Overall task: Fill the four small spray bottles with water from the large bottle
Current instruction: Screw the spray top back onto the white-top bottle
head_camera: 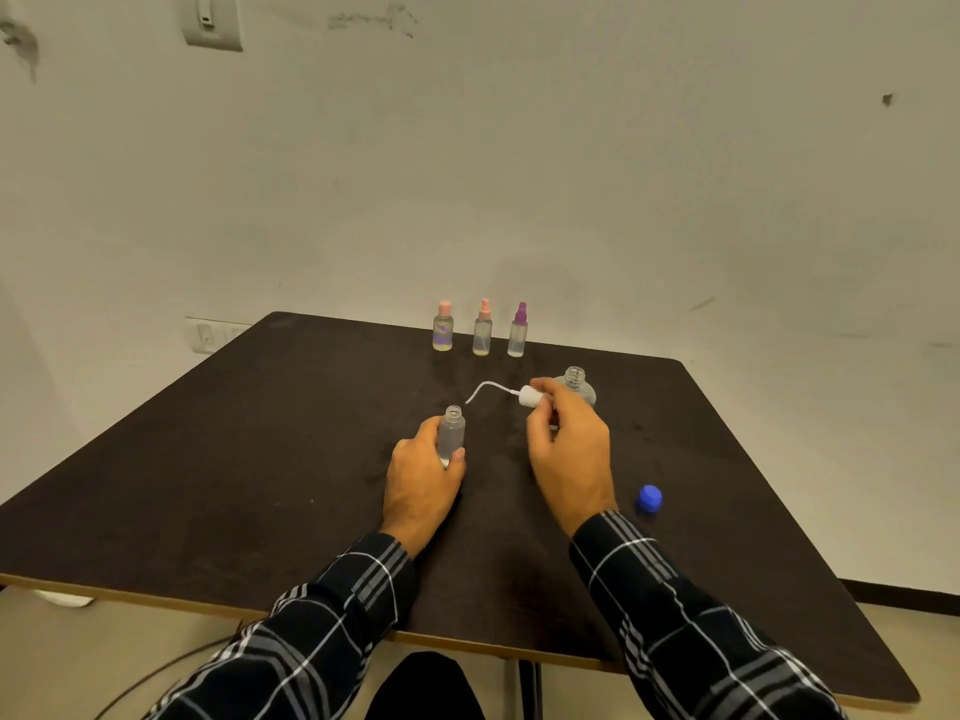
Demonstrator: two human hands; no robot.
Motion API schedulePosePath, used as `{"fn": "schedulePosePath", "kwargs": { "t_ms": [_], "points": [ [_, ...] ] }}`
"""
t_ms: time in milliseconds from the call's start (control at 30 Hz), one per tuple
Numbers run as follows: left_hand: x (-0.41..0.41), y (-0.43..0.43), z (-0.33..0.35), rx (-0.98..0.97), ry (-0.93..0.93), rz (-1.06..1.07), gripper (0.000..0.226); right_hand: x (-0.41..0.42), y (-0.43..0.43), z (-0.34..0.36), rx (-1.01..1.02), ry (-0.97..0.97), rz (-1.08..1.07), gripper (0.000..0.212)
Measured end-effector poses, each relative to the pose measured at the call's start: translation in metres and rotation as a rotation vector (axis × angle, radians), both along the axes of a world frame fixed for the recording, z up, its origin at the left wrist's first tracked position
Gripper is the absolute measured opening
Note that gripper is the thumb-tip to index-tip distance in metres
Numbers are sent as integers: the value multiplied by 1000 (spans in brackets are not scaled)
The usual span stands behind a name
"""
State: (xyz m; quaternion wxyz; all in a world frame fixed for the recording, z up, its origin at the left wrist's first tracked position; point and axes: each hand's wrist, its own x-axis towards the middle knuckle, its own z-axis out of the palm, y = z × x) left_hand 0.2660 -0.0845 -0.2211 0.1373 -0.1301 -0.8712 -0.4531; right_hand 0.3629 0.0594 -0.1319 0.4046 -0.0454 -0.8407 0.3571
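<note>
My left hand (pixel 423 475) grips a small clear spray bottle (pixel 452 431) that stands uncapped on the dark table (pixel 260 459). My right hand (pixel 569 449) holds a white spray cap (pixel 530 396) whose thin dip tube (pixel 485 389) curves toward the open bottle's mouth. Behind my right hand stands the large clear bottle (pixel 575 383), its mouth open and most of its body hidden. At the far edge three small spray bottles stand in a row: one with a pink cap (pixel 442 327), one with a pink sprayer (pixel 483 328), one with a purple sprayer (pixel 518 331).
A blue screw cap (pixel 649 498) lies on the table to the right of my right wrist. A white wall rises just behind the table's far edge. A cable runs along the floor at the lower left.
</note>
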Motion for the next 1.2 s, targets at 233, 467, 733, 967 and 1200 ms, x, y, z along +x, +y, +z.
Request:
{"fn": "schedulePosePath", "kwargs": {
  "t_ms": [233,467,733,967,1200],
  "points": [
    [0,0,1,-10,-9,-2,43,-3,-6,9,1,52,3,25],
    [1,-1,2,-8,-14,6,45,-11,-6,8,196,-33,0,26],
    [2,1,4,-22,7,17,46,-19,-14,14,209,58,33,26],
    [1,0,2,-12,6,10,48,-20,-9,13,239,1,16,26],
    [0,1,3,-16,-7,6,49,-39,-18,26,518,-367,126,28]
  ]
}}
